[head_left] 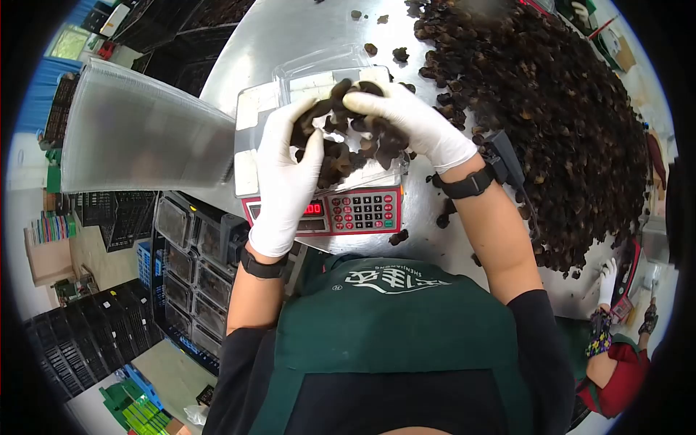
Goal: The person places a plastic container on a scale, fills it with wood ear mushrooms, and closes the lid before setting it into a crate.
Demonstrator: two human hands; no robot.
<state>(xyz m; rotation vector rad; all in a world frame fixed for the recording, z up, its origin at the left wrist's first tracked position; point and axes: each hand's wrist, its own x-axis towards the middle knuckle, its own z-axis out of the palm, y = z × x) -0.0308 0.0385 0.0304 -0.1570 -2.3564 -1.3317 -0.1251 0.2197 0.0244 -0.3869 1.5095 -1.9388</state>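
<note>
Both my hands are in white gloves above a red and silver digital scale [366,212]. My left hand [286,174] curls round the left side of a bunch of dark brown mushrooms [335,161], thumb toward the middle. Across from it, my right hand [413,119] grips the upper right part of the bunch. Beneath the mushrooms is a clear plastic container, partly hidden by them and my hands. Red digits glow on the scale display [312,209], partly covered by my left wrist.
A large heap of dark mushrooms [536,123] covers the right of the metal table [239,43]. Stacked clear plastic lids or trays [145,130] stand at left. Black crates [94,337] and packed boxes [192,268] are lower left. A co-worker's gloved hand [607,281] shows at far right.
</note>
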